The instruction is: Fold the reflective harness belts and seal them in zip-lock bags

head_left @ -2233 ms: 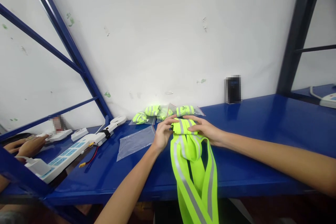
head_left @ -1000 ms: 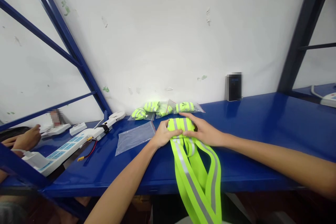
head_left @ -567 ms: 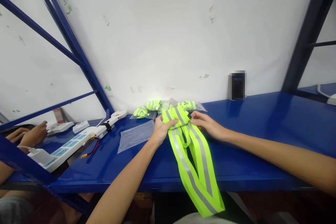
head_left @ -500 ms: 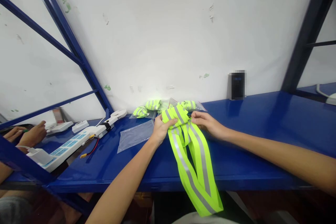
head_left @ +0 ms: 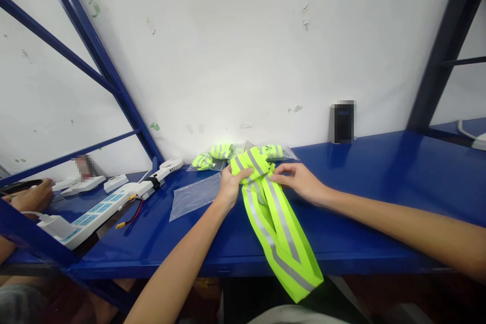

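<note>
A fluorescent yellow-green safety vest with grey reflective stripes (head_left: 275,228) lies on the blue steel shelf (head_left: 364,233), folded at the top and hanging over the front edge. My left hand (head_left: 231,187) grips the folded top from the left. My right hand (head_left: 298,182) lies flat on the shelf, its fingertips at the vest's right edge and not gripping it. Behind the vest are several small plastic bags holding rolled vests (head_left: 220,154), partly hidden by the fold.
A flat clear plastic bag (head_left: 195,198) lies left of my left hand. Further left are a white power strip (head_left: 102,212), loose wires (head_left: 131,216) and a small white fan (head_left: 170,164). A co-worker's hand (head_left: 32,196) rests at far left. A dark blurred object (head_left: 342,122) stands against the wall.
The vest's loose straps have closed into one narrower band, and its top fold has shifted left. My right hand has eased off the fold towards the right.
</note>
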A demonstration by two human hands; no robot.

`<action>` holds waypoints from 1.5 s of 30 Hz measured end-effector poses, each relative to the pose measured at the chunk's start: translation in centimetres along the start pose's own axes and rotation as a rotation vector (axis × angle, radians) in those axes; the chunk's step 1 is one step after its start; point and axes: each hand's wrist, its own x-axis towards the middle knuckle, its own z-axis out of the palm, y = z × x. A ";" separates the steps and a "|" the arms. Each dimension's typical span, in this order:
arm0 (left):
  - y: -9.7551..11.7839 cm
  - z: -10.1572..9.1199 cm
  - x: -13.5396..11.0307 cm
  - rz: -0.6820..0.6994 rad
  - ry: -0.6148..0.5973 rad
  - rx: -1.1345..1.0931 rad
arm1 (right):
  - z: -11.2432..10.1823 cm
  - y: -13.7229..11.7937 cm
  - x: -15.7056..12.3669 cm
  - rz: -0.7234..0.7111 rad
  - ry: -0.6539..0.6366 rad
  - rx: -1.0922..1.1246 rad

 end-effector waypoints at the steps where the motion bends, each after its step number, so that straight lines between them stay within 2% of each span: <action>1: -0.1 0.0 0.0 -0.002 -0.010 -0.005 | 0.0 0.0 0.0 -0.007 0.020 0.006; 6: -0.2 0.0 0.0 -0.006 -0.036 -0.028 | 0.0 0.4 0.1 0.004 0.095 0.111; 12: 0.2 0.1 0.0 -0.023 -0.011 -0.062 | -0.1 0.3 -0.2 -0.153 0.095 -0.053; 16: 0.4 0.1 -0.1 -0.046 -0.070 -0.041 | -0.1 0.2 -0.2 -0.103 0.096 -0.118; 20: 0.4 0.0 -0.3 -0.071 -0.180 0.027 | -0.3 0.6 0.3 -0.029 0.011 -0.130; 23: 0.2 -0.1 -0.2 -0.055 -0.147 0.031 | -0.4 0.7 0.4 -0.038 0.017 -0.087; 28: 0.3 0.1 0.1 -0.042 -0.037 -0.033 | -0.2 0.2 -0.3 -0.207 0.117 -0.149; 32: 0.6 0.4 0.0 -0.067 0.012 -0.094 | -0.2 0.3 -0.5 -0.233 0.096 -0.192; 37: 0.7 0.5 -0.1 -0.082 -0.011 -0.109 | -0.4 0.8 -0.4 -0.177 0.049 -0.209; 45: 0.4 0.2 -0.1 -0.073 -0.073 -0.008 | -0.2 1.1 -0.1 -0.193 0.113 -0.128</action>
